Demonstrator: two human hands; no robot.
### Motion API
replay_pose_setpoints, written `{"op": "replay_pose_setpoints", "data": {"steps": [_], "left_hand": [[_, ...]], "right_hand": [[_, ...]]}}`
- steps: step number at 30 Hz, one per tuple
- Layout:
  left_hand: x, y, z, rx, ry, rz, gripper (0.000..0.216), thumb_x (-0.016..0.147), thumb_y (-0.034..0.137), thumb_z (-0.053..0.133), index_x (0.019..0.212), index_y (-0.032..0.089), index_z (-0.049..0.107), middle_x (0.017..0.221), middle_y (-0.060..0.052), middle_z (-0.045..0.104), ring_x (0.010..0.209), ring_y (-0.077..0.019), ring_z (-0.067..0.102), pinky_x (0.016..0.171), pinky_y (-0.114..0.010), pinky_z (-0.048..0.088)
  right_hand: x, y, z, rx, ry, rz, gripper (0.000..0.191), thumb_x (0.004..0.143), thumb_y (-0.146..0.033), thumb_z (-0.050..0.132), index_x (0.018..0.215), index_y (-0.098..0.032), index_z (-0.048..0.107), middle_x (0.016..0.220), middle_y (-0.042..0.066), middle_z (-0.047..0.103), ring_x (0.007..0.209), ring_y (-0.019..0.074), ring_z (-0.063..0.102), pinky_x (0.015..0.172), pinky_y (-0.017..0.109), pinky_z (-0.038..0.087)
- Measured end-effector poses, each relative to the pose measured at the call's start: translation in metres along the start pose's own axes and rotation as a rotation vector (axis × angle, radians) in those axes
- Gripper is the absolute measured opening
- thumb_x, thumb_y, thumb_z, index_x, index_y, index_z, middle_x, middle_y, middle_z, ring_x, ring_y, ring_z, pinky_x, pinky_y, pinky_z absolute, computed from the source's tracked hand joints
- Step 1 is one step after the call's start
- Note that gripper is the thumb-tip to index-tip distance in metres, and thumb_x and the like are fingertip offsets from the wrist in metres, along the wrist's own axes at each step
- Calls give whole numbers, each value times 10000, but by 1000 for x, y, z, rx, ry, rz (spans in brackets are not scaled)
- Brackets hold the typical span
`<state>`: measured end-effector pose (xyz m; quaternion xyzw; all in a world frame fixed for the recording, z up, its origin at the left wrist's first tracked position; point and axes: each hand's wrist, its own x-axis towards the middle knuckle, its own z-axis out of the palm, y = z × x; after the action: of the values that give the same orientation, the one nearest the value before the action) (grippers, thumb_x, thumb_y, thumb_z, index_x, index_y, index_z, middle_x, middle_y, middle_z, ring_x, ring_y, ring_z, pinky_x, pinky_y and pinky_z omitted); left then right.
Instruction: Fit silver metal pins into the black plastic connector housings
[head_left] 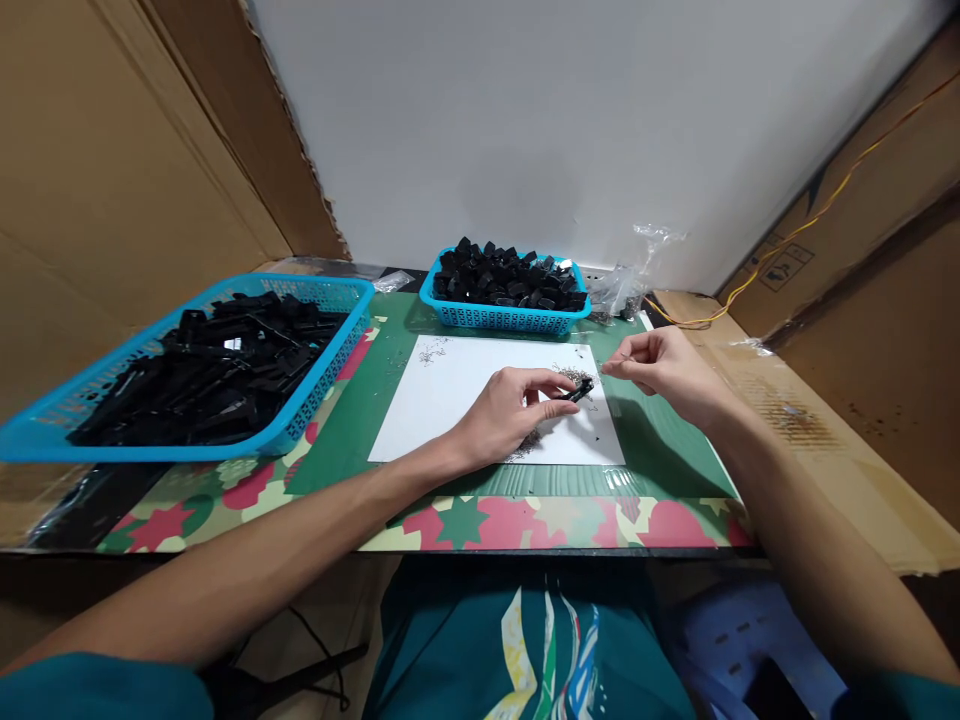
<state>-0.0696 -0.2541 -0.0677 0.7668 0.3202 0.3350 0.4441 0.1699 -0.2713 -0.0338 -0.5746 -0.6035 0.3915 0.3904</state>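
My left hand (pixel 508 408) rests on a white sheet of paper (pixel 457 400) and pinches a small black plastic part (pixel 580 390) between thumb and fingers. My right hand (pixel 664 368) hovers just to the right of that part, fingertips pinched together on something too small to make out. A little heap of tiny metal pieces (pixel 574 376) lies on the paper behind the part, and more are scattered under my left wrist.
A large blue basket (pixel 315 400) of long black parts stands at the left. A smaller blue basket (pixel 502 318) heaped with black parts sits at the back centre. Clear plastic bags (pixel 626 285) lie by the wall. Cardboard walls flank both sides.
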Motion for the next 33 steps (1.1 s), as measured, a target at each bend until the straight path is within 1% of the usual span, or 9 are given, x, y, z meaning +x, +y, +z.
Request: {"op": "replay_pose_setpoints", "data": {"steps": [3, 7, 10, 16, 21, 27, 33], "left_hand": [[-2, 3, 0, 43, -23, -12, 250, 884, 361, 785, 1019, 157, 837, 953, -88, 810, 652, -135, 582, 637, -280, 471], [-5, 5, 0, 51, -59, -51, 233, 902, 322, 748, 1027, 150, 844, 854, -84, 802, 583, -132, 606, 554, -253, 458], [-7, 6, 0, 60, -68, -62, 208, 898, 273, 737, 1024, 148, 845, 814, -73, 798, 560, -127, 622, 537, -239, 460], [-7, 3, -1, 41, -72, -85, 228, 899, 297, 739, 1028, 142, 846, 775, -79, 791, 550, -132, 637, 527, -236, 482], [-6, -2, -1, 44, -82, -68, 245, 915, 331, 723, 1007, 142, 848, 758, -78, 781, 552, -125, 618, 531, -232, 479], [-6, -1, -1, 50, -82, -47, 240, 914, 339, 724, 941, 135, 848, 724, -78, 768, 559, -123, 607, 536, -230, 465], [-6, -1, -1, 38, -94, -49, 258, 924, 334, 696, 867, 128, 841, 662, -76, 739, 547, -132, 608, 525, -238, 464]], "right_hand": [[0, 1, 4, -95, -86, 31, 383, 702, -463, 878, 618, -168, 649, 500, -40, 464, 495, 78, 308, 482, 290, 176], [3, 7, 11, -168, -170, 30, 310, 740, -392, 832, 616, -160, 668, 554, 10, 574, 514, 95, 386, 482, 285, 209], [6, 12, 13, -208, -203, 18, 274, 751, -351, 818, 612, -158, 681, 533, 7, 565, 499, 93, 381, 471, 286, 212], [7, 16, 10, -246, -200, 12, 254, 750, -321, 816, 605, -156, 689, 531, 7, 561, 494, 90, 386, 464, 288, 219], [8, 18, 15, -287, -194, -20, 192, 766, -259, 771, 626, -147, 701, 499, -10, 531, 480, 84, 365, 463, 287, 224], [7, 19, 21, -368, -171, -65, 125, 767, -203, 727, 659, -142, 727, 500, -16, 532, 485, 90, 395, 463, 278, 241], [3, 16, 24, -491, -111, -102, 86, 750, -163, 697, 684, -153, 751, 524, -17, 544, 500, 100, 408, 483, 283, 268]]}}
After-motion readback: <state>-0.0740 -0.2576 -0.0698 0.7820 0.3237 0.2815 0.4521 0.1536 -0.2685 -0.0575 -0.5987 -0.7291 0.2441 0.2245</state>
